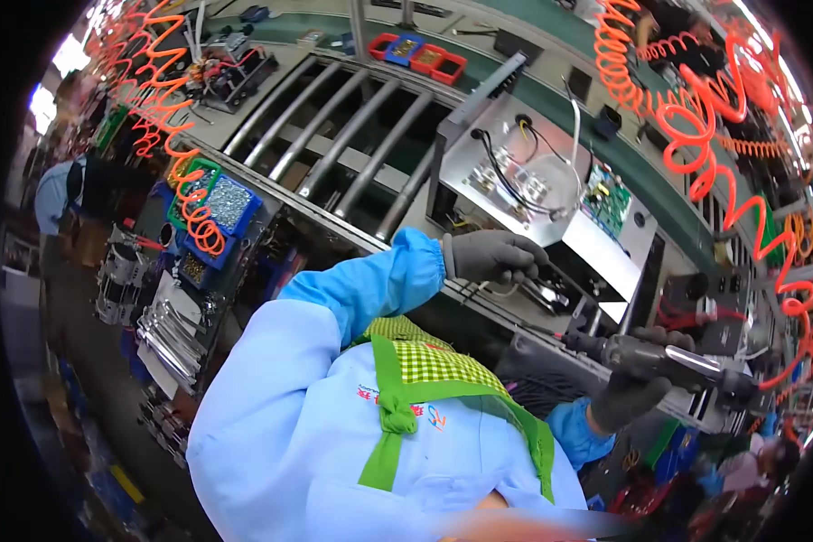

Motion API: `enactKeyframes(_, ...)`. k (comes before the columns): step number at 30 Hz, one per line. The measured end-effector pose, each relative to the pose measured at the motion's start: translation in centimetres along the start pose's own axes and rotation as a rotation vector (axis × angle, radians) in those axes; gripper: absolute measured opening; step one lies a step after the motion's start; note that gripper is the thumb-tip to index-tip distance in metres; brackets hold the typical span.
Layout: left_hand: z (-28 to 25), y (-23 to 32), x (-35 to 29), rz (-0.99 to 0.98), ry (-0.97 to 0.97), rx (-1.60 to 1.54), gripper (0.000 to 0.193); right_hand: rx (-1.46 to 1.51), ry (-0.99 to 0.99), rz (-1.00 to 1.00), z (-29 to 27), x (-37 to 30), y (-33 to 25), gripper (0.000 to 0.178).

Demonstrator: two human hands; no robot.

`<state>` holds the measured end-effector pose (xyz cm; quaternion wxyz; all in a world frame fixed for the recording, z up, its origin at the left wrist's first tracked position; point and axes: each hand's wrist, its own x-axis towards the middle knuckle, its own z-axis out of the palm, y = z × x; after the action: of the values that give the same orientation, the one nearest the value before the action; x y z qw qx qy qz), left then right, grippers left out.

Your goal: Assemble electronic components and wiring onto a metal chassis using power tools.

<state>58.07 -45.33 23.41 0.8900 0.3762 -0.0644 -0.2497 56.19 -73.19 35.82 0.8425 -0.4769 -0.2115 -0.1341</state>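
My right hand (628,399), in a dark grey glove, is wrapped round a pneumatic screwdriver (691,362). The tool lies almost level, its slim bit pointing left towards the bench edge. My left hand (490,256), gloved the same way, is at the near side of an open metal housing (602,264). Its fingers are curled together, and whatever they may hold is hidden. Inside the housing are black and white cables and bright metal fittings (519,185). A green circuit board (608,199) sits at its right end.
A roller conveyor (352,135) runs left of the housing. Blue bins of small fasteners (226,200) stand at the left, above a stack of metal strips (172,343). Red and blue trays (417,56) sit at the back. Coiled orange air hoses (696,135) hang on both sides.
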Motion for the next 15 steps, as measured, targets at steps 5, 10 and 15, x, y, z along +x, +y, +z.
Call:
enactKeyframes(5, 2.1, 3.4, -3.7, 0.127, 0.245, -0.280, 0.028, 0.582, -0.545, -0.297, 4.6, 5.8, 1.7, 0.089)
enactKeyframes(10, 1.5, 4.3, -2.4, 0.191, 0.270, -0.535, 0.031, 0.150, -0.740, -0.207, 13.0, 5.9, 4.9, 0.058)
enactKeyframes(15, 0.5, 6.5, -3.7, 0.285, 0.196, -0.817, 0.025, 0.049, -0.664, -0.323, 17.3, 5.1, 8.8, 0.057)
